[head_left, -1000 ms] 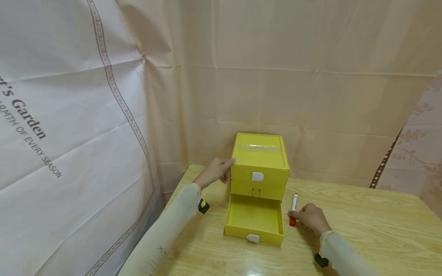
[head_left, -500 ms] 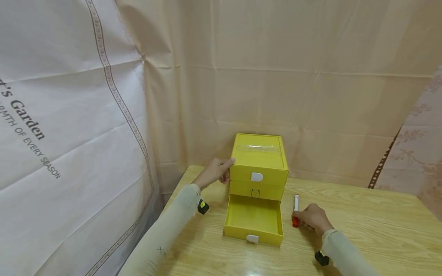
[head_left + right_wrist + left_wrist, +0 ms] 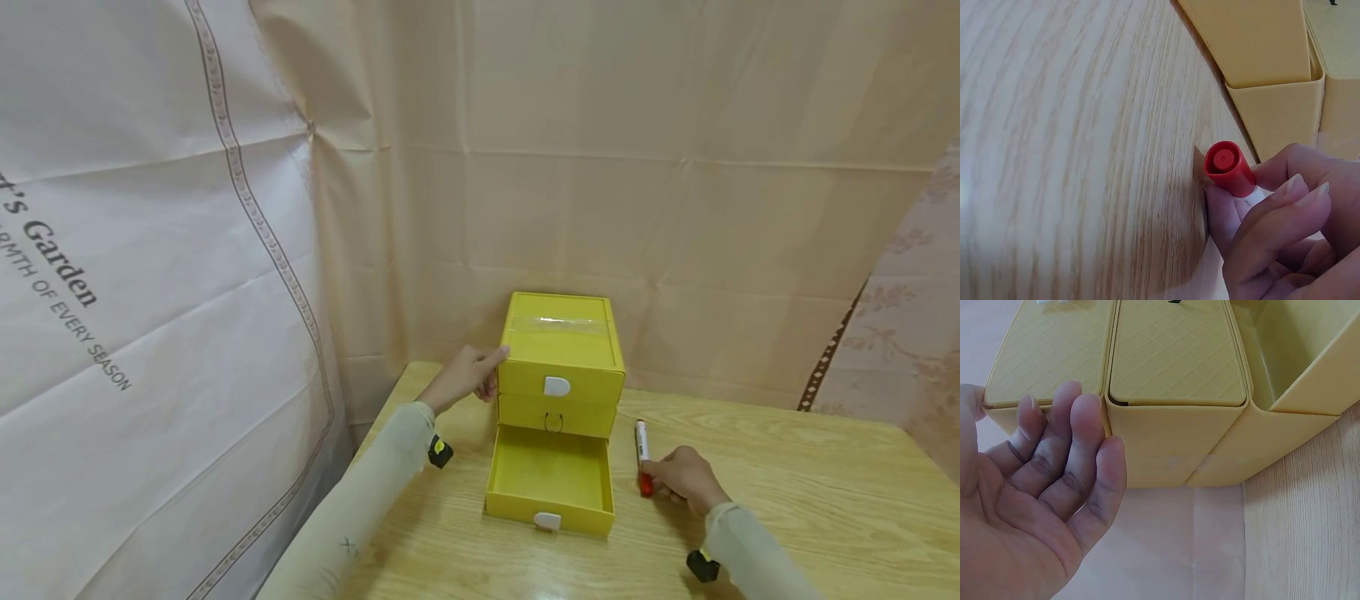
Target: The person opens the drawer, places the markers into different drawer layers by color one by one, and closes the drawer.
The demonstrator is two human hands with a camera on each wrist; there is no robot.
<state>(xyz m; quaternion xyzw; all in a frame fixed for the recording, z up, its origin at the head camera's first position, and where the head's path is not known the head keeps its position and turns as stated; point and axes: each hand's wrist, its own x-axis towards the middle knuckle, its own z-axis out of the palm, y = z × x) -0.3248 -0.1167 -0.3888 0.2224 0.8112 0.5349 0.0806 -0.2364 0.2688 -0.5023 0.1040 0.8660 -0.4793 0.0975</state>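
Observation:
A yellow drawer unit stands on the table, its bottom drawer pulled out and with nothing inside. My left hand is at the unit's upper left side, thumb on the top front corner. In the left wrist view, the other fingers are loosely bent beside the wall. To the right of the drawer, my right hand pinches a white marker with a red cap between thumb and fingers. The cap end points toward me, close to the tabletop; I cannot tell whether it touches.
The wooden table extends to the right of the marker. A beige cloth hangs behind the table, and a white printed cloth hangs along the left. Clear tape crosses the unit's top.
My right hand has shifted slightly right with the marker, away from the drawer, and the marker's far end now leans a little left. My left hand stays at the unit.

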